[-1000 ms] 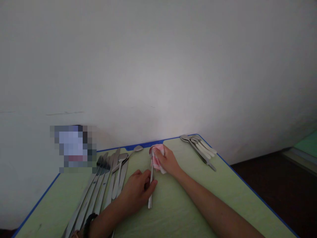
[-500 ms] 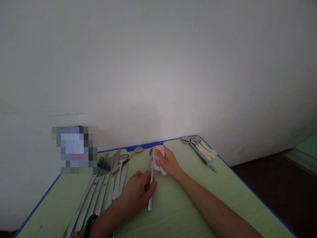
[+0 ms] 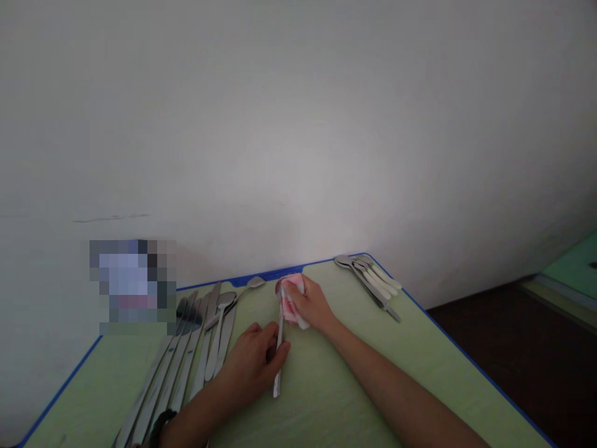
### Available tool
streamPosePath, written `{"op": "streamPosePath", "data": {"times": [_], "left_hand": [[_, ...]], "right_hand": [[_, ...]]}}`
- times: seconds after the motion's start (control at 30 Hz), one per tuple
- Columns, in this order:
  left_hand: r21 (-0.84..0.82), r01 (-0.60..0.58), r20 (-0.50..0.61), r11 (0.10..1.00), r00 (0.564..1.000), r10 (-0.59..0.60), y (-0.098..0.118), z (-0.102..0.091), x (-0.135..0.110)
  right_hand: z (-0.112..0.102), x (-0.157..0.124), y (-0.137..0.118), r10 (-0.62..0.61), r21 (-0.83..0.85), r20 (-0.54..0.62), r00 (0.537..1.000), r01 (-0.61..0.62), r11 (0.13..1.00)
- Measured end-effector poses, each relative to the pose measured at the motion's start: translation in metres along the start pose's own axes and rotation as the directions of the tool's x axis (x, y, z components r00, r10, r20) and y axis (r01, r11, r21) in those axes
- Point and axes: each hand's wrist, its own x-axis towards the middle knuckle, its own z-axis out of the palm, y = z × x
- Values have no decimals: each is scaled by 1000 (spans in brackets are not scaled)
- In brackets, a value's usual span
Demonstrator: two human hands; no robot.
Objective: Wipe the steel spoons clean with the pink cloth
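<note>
My left hand pinches the handle of a metal spoon, low above the middle of the table. Its handle end points toward me. Around the spoon's bowl, my right hand presses a pink and white cloth, which hides much of the bowl. Left of my left hand lies a row of long metal cutlery, knives and spoons among it, partly covered by my forearm. A spoon and another spoon lie across the right side of that row.
At the table's far right corner lie metal spoons beside several white-handled forks. The green table has a blue edge and stands against a pale wall. A pixelated upright object is at the back left.
The whole view has shifted slightly, so things sit a little further left. Both hands keep their hold on the spoon and cloth, with the cloth still at the bowl.
</note>
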Motion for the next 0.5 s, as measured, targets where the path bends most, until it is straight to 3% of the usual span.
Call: {"op": "streamPosePath", "data": {"times": [0.5], "left_hand": [[20,21,29,1000,999,-22,1,-1,1]], "right_hand": [[-3,2,-2,37,33,26,999,-38,999]]}}
